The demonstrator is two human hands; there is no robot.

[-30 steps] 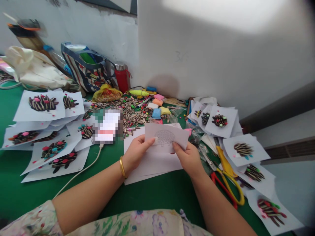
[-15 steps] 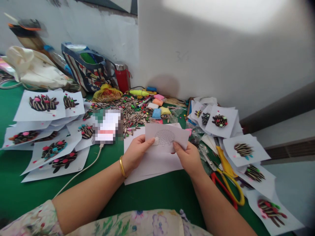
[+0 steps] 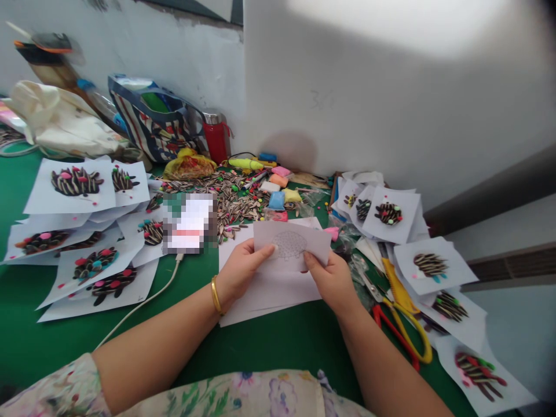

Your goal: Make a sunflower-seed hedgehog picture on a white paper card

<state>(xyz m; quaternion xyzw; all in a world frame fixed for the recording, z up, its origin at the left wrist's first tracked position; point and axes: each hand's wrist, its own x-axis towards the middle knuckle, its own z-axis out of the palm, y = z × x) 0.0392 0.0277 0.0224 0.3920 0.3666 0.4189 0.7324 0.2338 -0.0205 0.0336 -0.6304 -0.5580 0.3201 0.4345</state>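
Left hand (image 3: pixel 240 267) pinches the card (image 3: pixel 292 246) at one side, right hand (image 3: pixel 330 279) grips the other, thumbs on top!

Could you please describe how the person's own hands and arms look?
Both the left hand and right hand are ungloved. A smooth gold-coloured bangle circles the left wrist; the right wrist shows none. The left arm's pale sleeve has a floral print; no right sleeve is visible.
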